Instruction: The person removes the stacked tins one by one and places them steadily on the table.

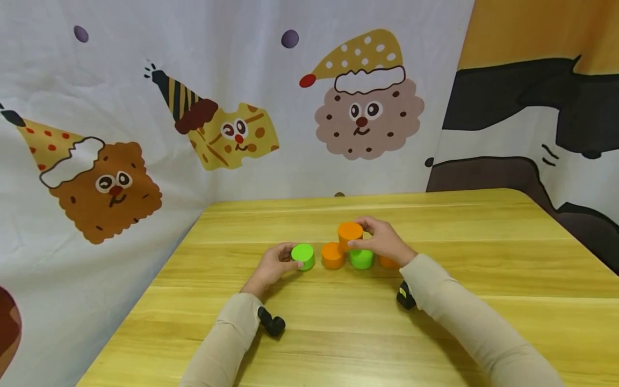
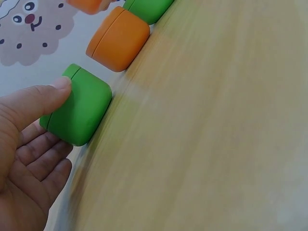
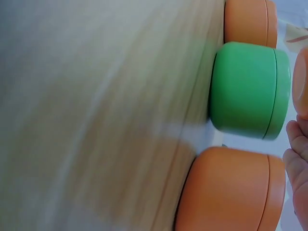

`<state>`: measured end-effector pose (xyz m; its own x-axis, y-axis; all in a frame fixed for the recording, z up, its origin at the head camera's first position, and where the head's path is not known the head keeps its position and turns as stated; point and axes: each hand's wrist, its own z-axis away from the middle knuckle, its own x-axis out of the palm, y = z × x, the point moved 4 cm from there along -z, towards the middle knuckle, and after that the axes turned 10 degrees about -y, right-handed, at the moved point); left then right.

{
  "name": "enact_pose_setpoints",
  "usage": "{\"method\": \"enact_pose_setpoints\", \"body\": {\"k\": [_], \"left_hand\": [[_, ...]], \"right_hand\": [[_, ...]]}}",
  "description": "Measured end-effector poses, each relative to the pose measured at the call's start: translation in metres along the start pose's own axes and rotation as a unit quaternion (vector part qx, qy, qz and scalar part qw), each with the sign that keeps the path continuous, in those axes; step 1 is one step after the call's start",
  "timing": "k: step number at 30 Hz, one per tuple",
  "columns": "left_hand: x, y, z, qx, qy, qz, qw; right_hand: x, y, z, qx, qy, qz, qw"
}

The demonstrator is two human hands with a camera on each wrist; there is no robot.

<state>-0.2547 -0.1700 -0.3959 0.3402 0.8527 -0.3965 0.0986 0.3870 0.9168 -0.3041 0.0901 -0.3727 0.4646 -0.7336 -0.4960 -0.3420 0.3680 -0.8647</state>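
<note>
My left hand (image 1: 272, 267) grips a small round green canister (image 1: 303, 257) at the left end of a row, thumb on its near side. In the left wrist view this green canister (image 2: 82, 108) shows a lid seam and rests on the table. With thumb and fingers, my right hand (image 1: 385, 242) holds an orange canister (image 1: 350, 232) raised over the row. Below it stand an orange canister (image 1: 332, 256) and another green canister (image 1: 361, 260). A further orange canister (image 1: 388, 262) is partly hidden under the right hand. The held one shows only its edge (image 3: 301, 84) in the right wrist view.
The canisters stand upright on a wooden table (image 1: 338, 333), with small gaps between them. A printed curtain (image 1: 242, 48) hangs behind the table's far edge. Black devices are strapped at the left wrist (image 1: 272, 322) and the right wrist (image 1: 405, 295).
</note>
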Motion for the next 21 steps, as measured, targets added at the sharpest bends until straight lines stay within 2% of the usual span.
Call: {"method": "enact_pose_setpoints", "body": {"k": [3, 5, 17, 21], "left_hand": [[0.000, -0.001, 0.000, -0.007, -0.001, 0.008, 0.9999], [0.000, -0.001, 0.000, -0.008, -0.002, 0.008, 0.9999], [0.001, -0.003, -0.001, -0.008, 0.000, 0.000, 1.0000], [-0.001, -0.017, -0.008, -0.011, 0.006, 0.004, 0.9999]], "right_hand": [[-0.005, 0.003, 0.004, 0.007, 0.009, 0.001, 1.000], [-0.008, 0.015, 0.002, 0.015, 0.015, -0.004, 1.000], [-0.027, 0.023, 0.020, 0.038, 0.035, -0.009, 0.999], [-0.033, 0.026, 0.024, 0.042, 0.044, 0.000, 0.998]]}}
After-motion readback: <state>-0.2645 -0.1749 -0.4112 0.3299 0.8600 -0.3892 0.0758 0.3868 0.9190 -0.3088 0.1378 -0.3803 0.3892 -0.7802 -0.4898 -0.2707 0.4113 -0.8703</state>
